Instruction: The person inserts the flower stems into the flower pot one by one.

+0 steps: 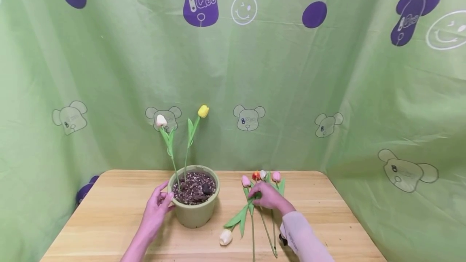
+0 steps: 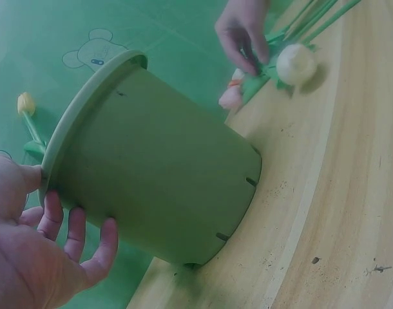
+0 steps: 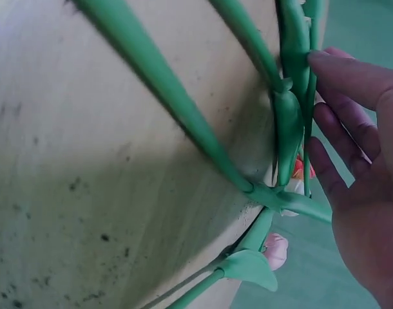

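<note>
A green flower pot (image 1: 194,216) filled with dark soil (image 1: 193,191) stands upright on the table. A pale pink-white tulip (image 1: 161,121) and a yellow tulip (image 1: 203,111) rise from the soil. My left hand (image 1: 155,209) grips the pot's rim at its left side, thumb at the lip and fingertips against the outer wall (image 2: 151,161). To the right, my right hand (image 1: 268,196) pinches green tulip stems and leaves (image 3: 296,77) where several lie crossed. A cream tulip (image 1: 225,237) points toward me; pink (image 1: 276,176), red-orange (image 1: 256,175) and white (image 1: 263,174) blooms point away.
The wooden table (image 1: 120,213) carries small dark soil specks, seen by the pot in the left wrist view. A green printed curtain (image 1: 284,84) hangs behind and on both sides, close to the table's edges. Long stems (image 1: 253,233) reach toward the front edge.
</note>
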{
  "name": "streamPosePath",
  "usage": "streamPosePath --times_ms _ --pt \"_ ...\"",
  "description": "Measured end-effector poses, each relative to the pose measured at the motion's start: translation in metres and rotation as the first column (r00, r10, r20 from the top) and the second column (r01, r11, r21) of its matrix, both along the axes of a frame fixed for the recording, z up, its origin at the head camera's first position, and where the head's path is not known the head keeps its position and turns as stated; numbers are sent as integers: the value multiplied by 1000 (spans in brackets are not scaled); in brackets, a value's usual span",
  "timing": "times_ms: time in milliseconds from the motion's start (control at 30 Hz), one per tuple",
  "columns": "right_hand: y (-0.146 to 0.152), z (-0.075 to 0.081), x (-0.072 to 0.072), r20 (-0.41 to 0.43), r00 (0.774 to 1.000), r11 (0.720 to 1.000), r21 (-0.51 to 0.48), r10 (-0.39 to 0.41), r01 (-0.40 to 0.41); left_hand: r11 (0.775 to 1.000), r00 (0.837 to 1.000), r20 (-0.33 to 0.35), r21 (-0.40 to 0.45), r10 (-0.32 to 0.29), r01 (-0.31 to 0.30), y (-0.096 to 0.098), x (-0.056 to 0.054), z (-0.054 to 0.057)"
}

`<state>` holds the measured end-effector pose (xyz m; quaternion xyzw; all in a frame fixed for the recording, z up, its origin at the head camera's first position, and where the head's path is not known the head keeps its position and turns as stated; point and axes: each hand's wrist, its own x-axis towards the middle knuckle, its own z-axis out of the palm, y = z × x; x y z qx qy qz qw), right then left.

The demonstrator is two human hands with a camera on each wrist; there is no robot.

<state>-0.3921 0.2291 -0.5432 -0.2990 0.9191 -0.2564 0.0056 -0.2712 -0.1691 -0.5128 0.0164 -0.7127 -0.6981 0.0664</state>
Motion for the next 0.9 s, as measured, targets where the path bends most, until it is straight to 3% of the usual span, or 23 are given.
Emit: streamPosePath --times_ms 133,233,533,633,733,900 --pt "0 0 -3 -73 996 997 65 42 -37 1000 1000 -5 -3 1 -1 0 1 1" --pt "0 3 -4 -78 993 993 88 90 -83 1000 1000 -11 -8 3 -3 0 1 0" --pt "1 10 -4 48 989 985 99 137 -141 1000 1000 -4 -1 -3 3 0 1 0" --pt "2 11 -3 45 987 983 93 153 -157 1000 1000 0 -1 -6 6 0 1 0" --pt "3 13 -3 8 986 979 112 168 -168 1000 1000 3 -4 -5 5 0 0 0" --pt "6 19 -4 -207 966 981 152 153 -122 1000 1000 4 -13 -1 1 1 0 0"
